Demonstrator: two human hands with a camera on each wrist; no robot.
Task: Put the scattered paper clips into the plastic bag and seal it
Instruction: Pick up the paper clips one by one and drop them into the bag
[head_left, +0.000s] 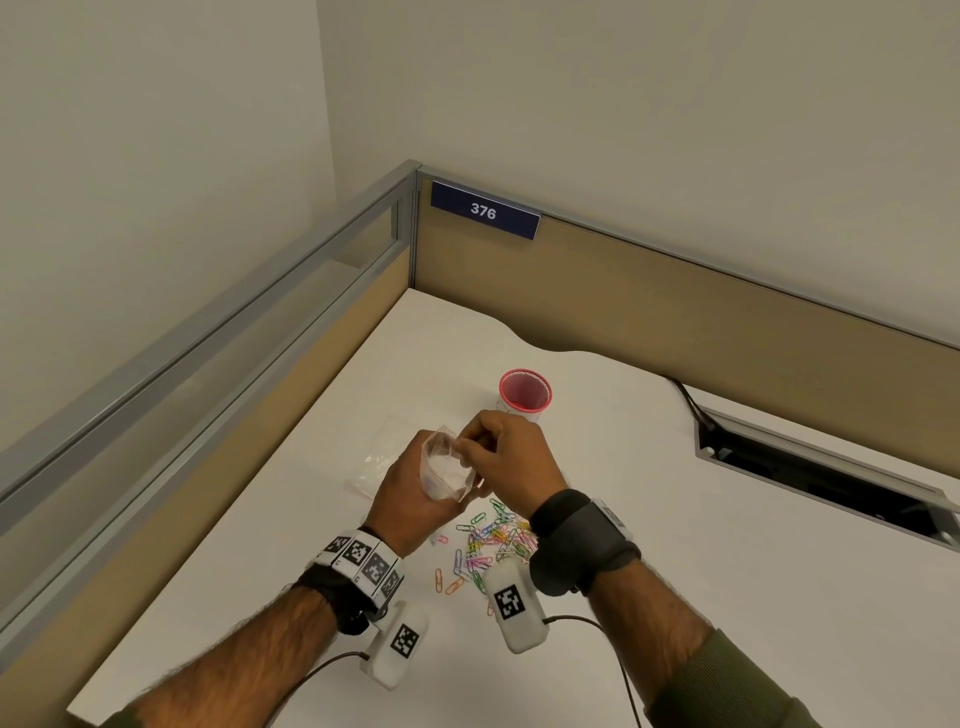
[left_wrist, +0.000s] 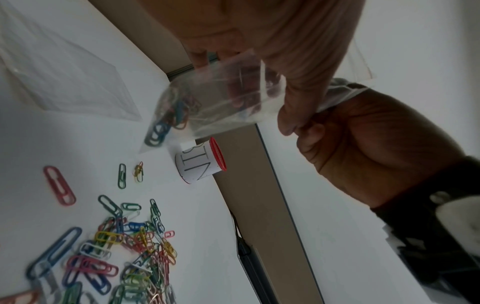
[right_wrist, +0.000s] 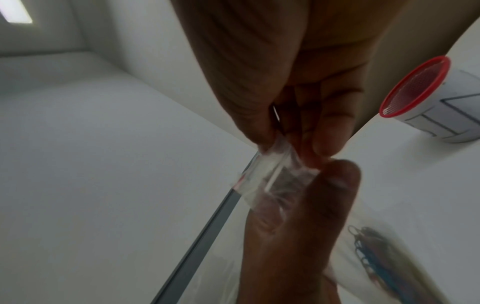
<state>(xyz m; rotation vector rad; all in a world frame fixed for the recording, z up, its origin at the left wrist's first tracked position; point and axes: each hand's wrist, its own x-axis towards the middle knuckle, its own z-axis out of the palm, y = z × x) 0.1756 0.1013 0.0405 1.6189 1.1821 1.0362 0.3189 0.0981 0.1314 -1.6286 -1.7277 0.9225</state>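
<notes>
Paper clips (head_left: 485, 545) in many colours lie heaped on the white desk (head_left: 727, 571) just below and between the two wrists, and a small bunch of them already sits in the bottom of the plastic bag (head_left: 445, 470). That bag is clear and held up off the desk between both hands. The left hand (head_left: 410, 499) wraps its curled fingers around the bag's side, with the bag's open top turned toward the right hand (head_left: 506, 462). The right hand is closed in a pinch at the bag's top edge; in the right wrist view its fingertips (right_wrist: 322, 144) press together on the crumpled strip of plastic at the mouth. Whether the mouth is pressed closed along its whole length cannot be told. In the left wrist view the clips inside the bag (left_wrist: 168, 121) hang in its lowest corner, beneath the left hand's fingers.

A second clear bag (head_left: 382, 457) lies flat on the desk just beyond the left hand. Beyond the right hand stands a small cup (head_left: 524, 392) with a red rim and a white paper label bearing handwritten letters. A few single clips (left_wrist: 122, 175) lie apart from the heap, nearer the cup. Both wrists carry straps with white camera housings marked by black-and-white square codes.
</notes>
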